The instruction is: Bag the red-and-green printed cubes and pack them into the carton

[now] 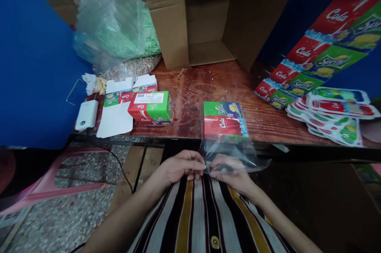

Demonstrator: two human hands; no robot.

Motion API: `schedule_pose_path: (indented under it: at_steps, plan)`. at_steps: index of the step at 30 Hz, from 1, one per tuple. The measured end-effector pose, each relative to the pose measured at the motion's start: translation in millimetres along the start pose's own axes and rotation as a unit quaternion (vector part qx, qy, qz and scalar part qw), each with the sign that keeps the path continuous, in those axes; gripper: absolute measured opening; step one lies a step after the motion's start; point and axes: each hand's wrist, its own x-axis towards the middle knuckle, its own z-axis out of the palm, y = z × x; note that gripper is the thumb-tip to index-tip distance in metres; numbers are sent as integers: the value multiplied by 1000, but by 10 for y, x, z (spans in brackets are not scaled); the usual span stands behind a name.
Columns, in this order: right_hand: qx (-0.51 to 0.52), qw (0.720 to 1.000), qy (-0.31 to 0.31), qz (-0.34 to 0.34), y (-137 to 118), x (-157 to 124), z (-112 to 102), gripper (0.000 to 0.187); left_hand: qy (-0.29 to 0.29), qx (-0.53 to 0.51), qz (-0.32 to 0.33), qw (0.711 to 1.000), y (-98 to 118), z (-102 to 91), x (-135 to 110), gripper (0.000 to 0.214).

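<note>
My left hand (181,167) and my right hand (230,173) meet just below the table's front edge, both pinching the open end of a clear plastic bag (235,152). Inside the bag lies a small red and green Cola/Sprite box (224,120), resting on the wooden table (268,124) near its edge. The bag's loose film spreads out to the right of my right hand.
Another folded Cola/Sprite box (151,108) and flat cartons (119,102) lie at the left, beside a white charger (86,115). A stack of flat printed blanks (333,114) sits at the right. An open cardboard box (205,19) and plastic bags (113,19) stand behind.
</note>
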Motion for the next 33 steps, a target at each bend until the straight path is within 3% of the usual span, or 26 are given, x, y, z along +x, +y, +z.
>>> schedule_pose_path:
  at_steps: [9,17,22,33]
  plan:
    - [32,999,-36,-4,46,48,144,26,-10,-23,-5,1000,-87,-95,3,39]
    - [35,998,-40,-36,-8,64,172,11,-76,-10,-28,997,-136,-188,75,41]
    - [20,999,-44,12,-12,49,177,15,-93,-31,-30,995,-164,-235,85,40]
    - [66,995,-71,25,17,92,250,13,-58,-3,-44,997,-201,-246,115,42]
